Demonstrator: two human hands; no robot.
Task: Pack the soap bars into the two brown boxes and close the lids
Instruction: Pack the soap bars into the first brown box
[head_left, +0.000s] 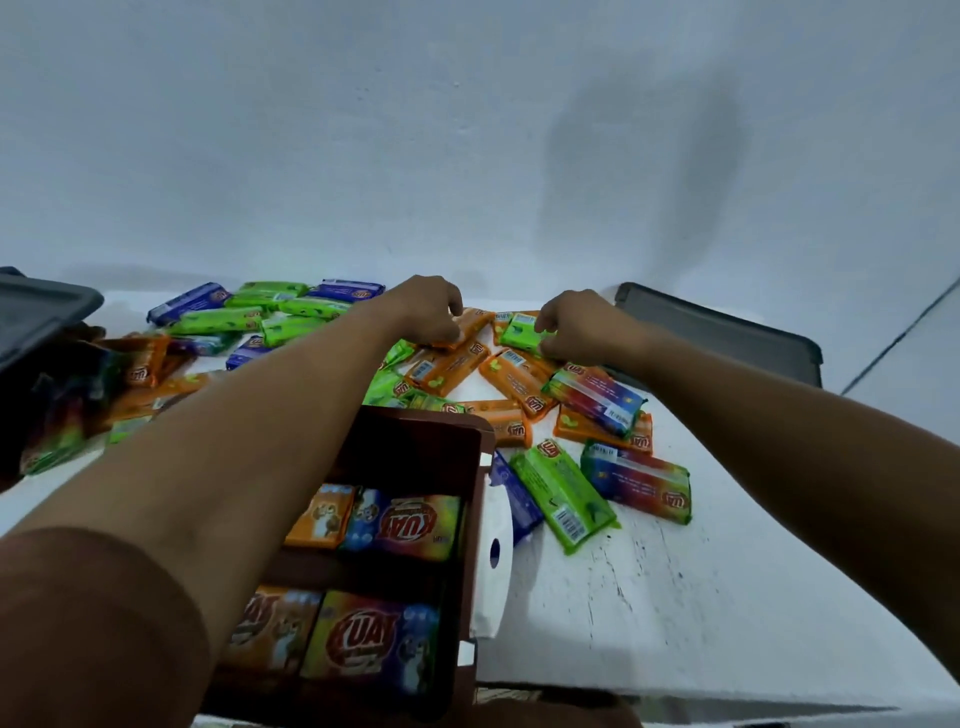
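Observation:
Several wrapped soap bars in orange, green, blue and rainbow wrappers lie scattered over the white table. Both my arms reach to the far middle of the pile. My left hand closes its fingers on an orange soap bar. My right hand pinches a green soap bar. A brown box stands open right in front of me, under my left forearm, with several bars standing in rows inside. A second brown box sits at the left edge, dark, with bars in it.
A grey lid lies flat at the back right of the table. Another grey lid sits tilted at the far left over the second box. A white handle part hangs beside the near box. A white wall rises behind the table.

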